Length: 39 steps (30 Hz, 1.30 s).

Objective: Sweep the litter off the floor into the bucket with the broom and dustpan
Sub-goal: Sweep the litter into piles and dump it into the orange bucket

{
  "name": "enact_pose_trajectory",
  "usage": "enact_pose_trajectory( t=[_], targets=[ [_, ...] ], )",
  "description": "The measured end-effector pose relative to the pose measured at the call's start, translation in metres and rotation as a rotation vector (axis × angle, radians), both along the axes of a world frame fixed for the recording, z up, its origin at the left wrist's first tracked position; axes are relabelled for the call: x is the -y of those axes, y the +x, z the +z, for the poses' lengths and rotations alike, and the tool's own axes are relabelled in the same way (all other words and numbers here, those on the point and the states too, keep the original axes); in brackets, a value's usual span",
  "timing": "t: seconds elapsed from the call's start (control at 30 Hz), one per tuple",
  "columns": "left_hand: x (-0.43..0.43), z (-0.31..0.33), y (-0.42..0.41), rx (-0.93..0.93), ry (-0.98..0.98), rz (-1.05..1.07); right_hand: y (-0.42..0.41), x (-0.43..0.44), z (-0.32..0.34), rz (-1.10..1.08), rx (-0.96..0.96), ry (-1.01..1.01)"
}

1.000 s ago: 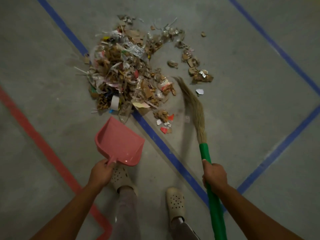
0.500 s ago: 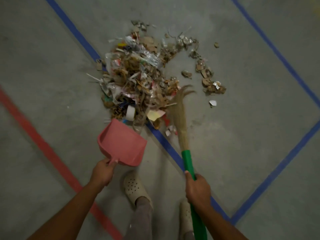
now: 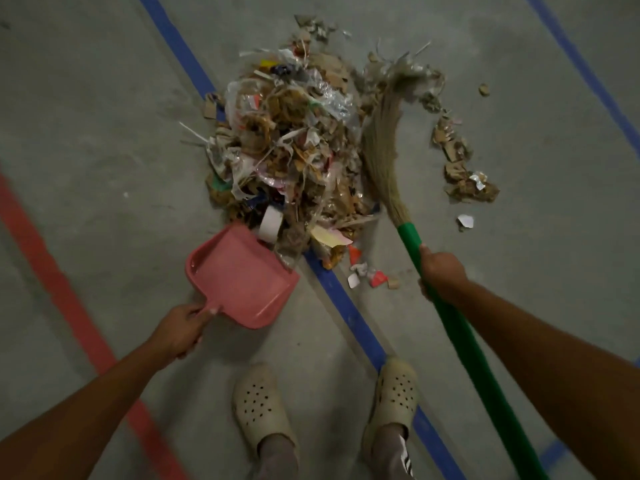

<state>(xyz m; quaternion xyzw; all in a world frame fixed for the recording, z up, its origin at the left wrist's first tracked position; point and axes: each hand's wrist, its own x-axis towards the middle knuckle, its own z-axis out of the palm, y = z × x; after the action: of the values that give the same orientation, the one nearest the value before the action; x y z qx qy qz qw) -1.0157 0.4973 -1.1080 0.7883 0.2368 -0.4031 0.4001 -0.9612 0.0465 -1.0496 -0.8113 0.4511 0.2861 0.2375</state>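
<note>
The green handle of the broom (image 3: 457, 336) runs off the bottom edge, so its end is cut off, and the tips of its straw bristles (image 3: 381, 143) blur into the far scraps of the litter pile (image 3: 294, 143), where bristle and rubbish are hard to tell apart. Most of the pile is a dim tangle. Torn cardboard, clear plastic film and paper strips can be made out, with a white tape roll (image 3: 269, 223) at the near edge, but little else can be named. A blue floor line (image 3: 349, 306) disappears under the pile. The handle of the pink dustpan (image 3: 239, 282) is almost wholly hidden inside the left hand (image 3: 181, 327), whose fingers are curled round it. The pan reaches away from that hand toward the pile, its far lip at the pile's near edge by the tape roll, and a bit of plastic film overlaps its right corner. Whether the lip sits flat on the concrete floor (image 3: 104, 133) cannot be told. The right hand (image 3: 441, 271) is wrapped round the green handle just below where the bristles start. The bristles lie along the pile's right side, beyond that hand. A curved trail of cardboard scraps (image 3: 464, 174) lies to the right of the bristles, apart from the pile. Both forearms are cut by the frame edges, and two pale perforated clogs (image 3: 259, 407) stand below the pan.
</note>
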Motion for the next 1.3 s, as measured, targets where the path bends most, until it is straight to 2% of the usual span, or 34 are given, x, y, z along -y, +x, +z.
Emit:
enact_pose_trajectory(
  t=[0.17,0.4,0.47,0.6,0.7,0.83,0.9,1.07,1.3],
  targets=[
    [0.030,-0.037,0.014,0.011,-0.049,-0.043,-0.011,-0.015,-0.047,0.196,0.018,0.071],
    [0.109,-0.048,0.051,0.103,-0.116,0.014,-0.085,-0.017,-0.038,0.499,-0.037,0.053],
    [0.119,-0.045,0.054,0.086,-0.122,0.052,-0.098,-0.005,-0.027,0.474,-0.014,0.034],
    [0.120,-0.039,0.048,-0.001,-0.076,0.110,-0.106,0.019,-0.013,0.283,0.050,0.030],
    [0.112,-0.044,0.050,-0.071,-0.032,0.139,-0.083,0.025,-0.014,0.137,0.055,0.061],
    [0.107,-0.060,0.060,-0.102,0.009,0.137,-0.034,0.013,-0.039,-0.186,0.024,0.184],
    [0.113,-0.062,0.065,-0.085,0.034,0.101,-0.015,-0.002,-0.052,-0.160,0.056,0.239],
    [0.131,-0.055,0.083,-0.020,0.012,0.071,0.000,-0.048,-0.059,0.063,0.041,0.332],
    [0.147,-0.014,0.094,0.058,-0.080,0.120,-0.035,-0.043,-0.012,0.189,-0.040,0.411]
  ],
)
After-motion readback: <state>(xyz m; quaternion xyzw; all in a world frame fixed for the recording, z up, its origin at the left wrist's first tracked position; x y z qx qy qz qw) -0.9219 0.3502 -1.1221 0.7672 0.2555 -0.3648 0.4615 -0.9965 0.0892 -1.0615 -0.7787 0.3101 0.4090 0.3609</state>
